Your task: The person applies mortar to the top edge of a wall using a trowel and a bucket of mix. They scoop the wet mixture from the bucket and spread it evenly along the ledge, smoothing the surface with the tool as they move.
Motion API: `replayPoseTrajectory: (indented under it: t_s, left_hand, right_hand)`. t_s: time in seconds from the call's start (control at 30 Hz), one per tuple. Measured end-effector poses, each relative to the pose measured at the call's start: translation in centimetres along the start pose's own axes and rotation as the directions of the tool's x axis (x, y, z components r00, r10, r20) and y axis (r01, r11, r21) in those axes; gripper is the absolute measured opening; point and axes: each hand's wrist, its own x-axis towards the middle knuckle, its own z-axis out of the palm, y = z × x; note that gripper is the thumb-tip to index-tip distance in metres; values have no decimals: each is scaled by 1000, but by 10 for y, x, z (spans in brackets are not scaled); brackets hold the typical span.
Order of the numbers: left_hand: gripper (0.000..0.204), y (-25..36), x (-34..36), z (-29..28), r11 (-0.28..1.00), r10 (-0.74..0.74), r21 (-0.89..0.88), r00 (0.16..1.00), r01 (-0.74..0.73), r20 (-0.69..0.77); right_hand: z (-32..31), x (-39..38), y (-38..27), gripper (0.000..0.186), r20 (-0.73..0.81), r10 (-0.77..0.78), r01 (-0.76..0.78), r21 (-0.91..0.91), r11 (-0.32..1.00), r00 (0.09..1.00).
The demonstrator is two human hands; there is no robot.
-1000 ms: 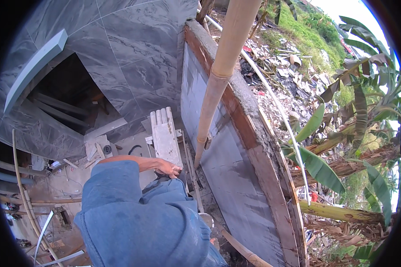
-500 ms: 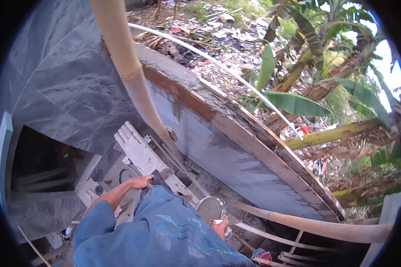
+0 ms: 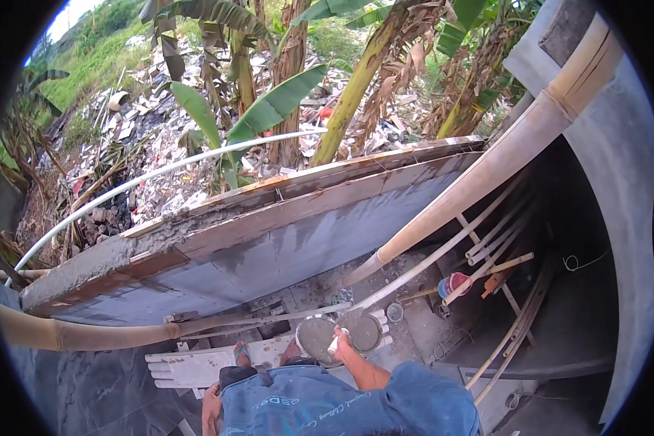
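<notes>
My left hand [image 3: 211, 411] is partly cut off at the lower edge. What my right hand [image 3: 339, 340] grips is too small to identify; my feet lie mostly hidden.

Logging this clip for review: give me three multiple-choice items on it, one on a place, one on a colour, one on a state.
1. Where is the right hand?
A. On the white pipe
B. Over the round grey pans
C. On a banana leaf

2. What colour is the person's clothing?
A. Blue
B. Red
C. Yellow

3. How does the thick bamboo pole on the right stand?
A. Flat on the floor
B. Snapped in two
C. Leaning at a slant

Answers:
1. B, the right hand grips a white-handled tool above the round grey pans.
2. A, the clothing is blue.
3. C, the thick bamboo pole slopes down to the floor.
</notes>
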Motion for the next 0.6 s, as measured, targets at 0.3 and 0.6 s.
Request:
replayPoseTrajectory:
  t_s: [0.3, 0.6]
  left_hand:
    - [27, 10, 21, 9, 977, 33, 212, 994, -11, -102]
    - [10, 5, 41, 7, 781, 146, 621, 948, 65, -282]
  right_hand:
    - [-5, -26, -7, 39, -57, 35, -34, 27, 999, 998]
    - [-24, -13, -5, 38, -40, 26, -31, -112, 993, 999]
